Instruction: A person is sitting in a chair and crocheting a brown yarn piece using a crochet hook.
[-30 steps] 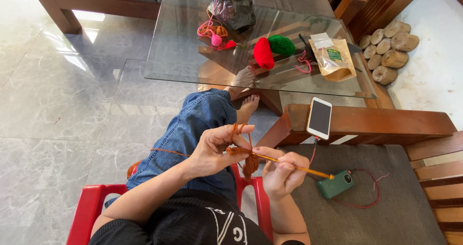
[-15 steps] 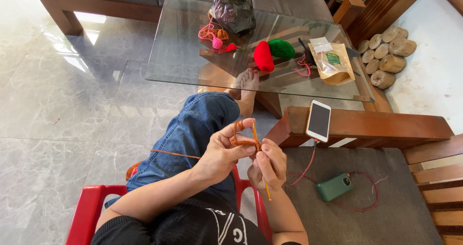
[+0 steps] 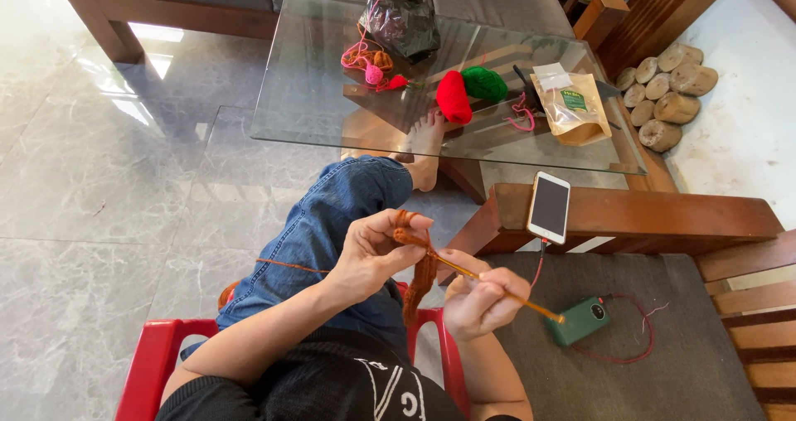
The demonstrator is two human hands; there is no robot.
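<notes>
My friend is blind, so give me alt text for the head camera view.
Seen from above, a seated person crochets: the left hand holds an orange-brown crochet strip, and the right hand grips a hook. Ahead, a glass table holds red yarn and green yarn.

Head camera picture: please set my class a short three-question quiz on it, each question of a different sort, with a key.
1. True or false: the left hand holds the orange-brown knitted strip with yarn looped over its fingers.
2. Which thing does the right hand grip?
A. the white phone
B. a thin yellow crochet hook
C. the red yarn ball
3. Fill in: on the glass table the red yarn ball lies beside a ______ yarn ball.

Key
1. True.
2. B, the crochet hook; the phone rests on the wooden armrest.
3. Green.
</notes>
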